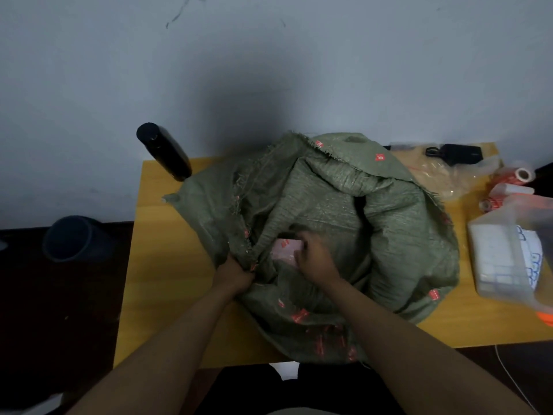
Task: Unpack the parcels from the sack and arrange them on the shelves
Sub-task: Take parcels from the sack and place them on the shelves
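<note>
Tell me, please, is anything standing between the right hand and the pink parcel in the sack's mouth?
Nothing visible does. The right hand is already on the pink parcel, while the left hand grips the edge of the green sack, pulling the fabric aside.

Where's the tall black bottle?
In the head view, the black bottle stands at the table's far left corner, by the wall, just left of the green sack.

A plain back room for sorting parcels: bare grey wall (89, 85), a wooden surface (155, 265), label rolls (522, 175) far right, a bin (70, 238) left.
</note>
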